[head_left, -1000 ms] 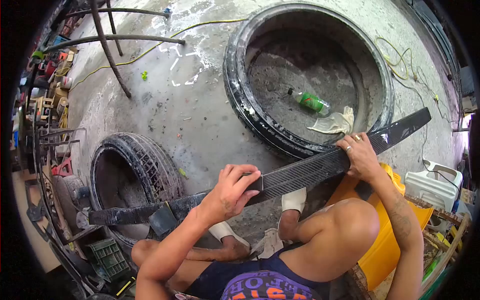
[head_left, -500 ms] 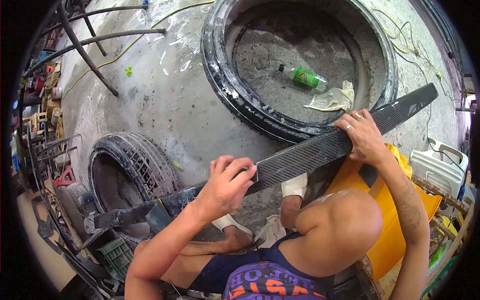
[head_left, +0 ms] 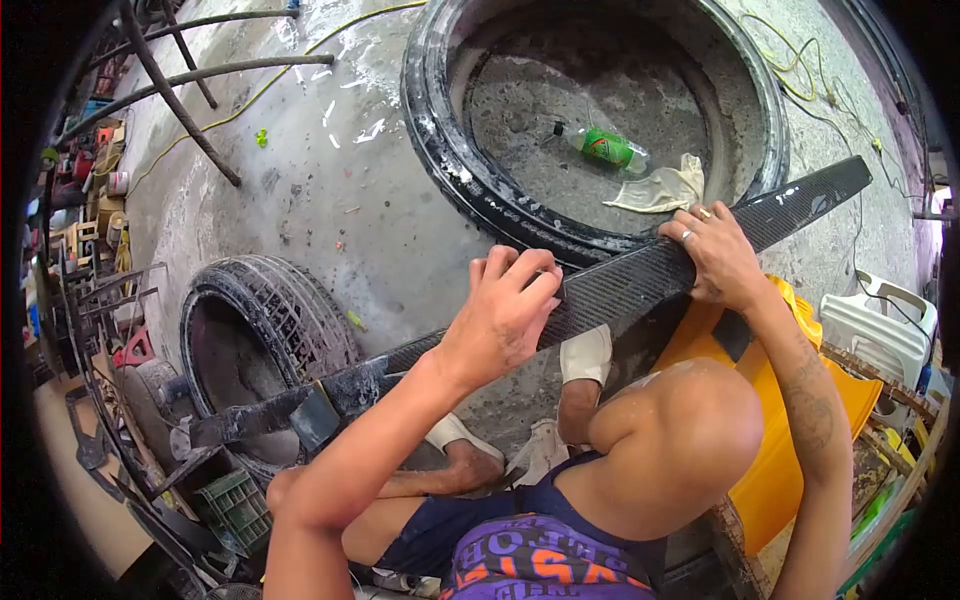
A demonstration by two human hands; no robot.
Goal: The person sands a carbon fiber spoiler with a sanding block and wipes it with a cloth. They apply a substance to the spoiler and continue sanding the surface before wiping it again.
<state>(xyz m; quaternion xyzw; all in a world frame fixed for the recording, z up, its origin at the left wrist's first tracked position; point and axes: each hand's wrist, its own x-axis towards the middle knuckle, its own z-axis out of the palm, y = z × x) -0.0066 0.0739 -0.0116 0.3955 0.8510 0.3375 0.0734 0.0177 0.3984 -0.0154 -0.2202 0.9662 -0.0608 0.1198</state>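
A long, dark carbon-fibre strip (head_left: 625, 287) with a woven pattern slants across in front of me, its right end raised. Pale dust coats its lower left part. My right hand (head_left: 715, 255) grips the strip toward its right end, fingers over the far edge and a ring on one finger. My left hand (head_left: 505, 312) is on the strip near its middle, fingers bent and drawn together. Whatever those fingers hold is hidden behind the hand. A dark flat piece (head_left: 316, 418) rests against the strip's lower left part.
A large tyre (head_left: 440, 150) lies on the concrete floor, with a green-labelled bottle (head_left: 610, 148) and a white cloth (head_left: 660, 188) inside its ring. A smaller tyre (head_left: 300, 310) stands left. White plastic stool (head_left: 880, 325) and yellow sheet (head_left: 800, 440) are at right; green crate (head_left: 238, 505) lower left.
My left hand has slid up and to the right along the strip. My right hand keeps its grip, shifting slightly left with the strip.
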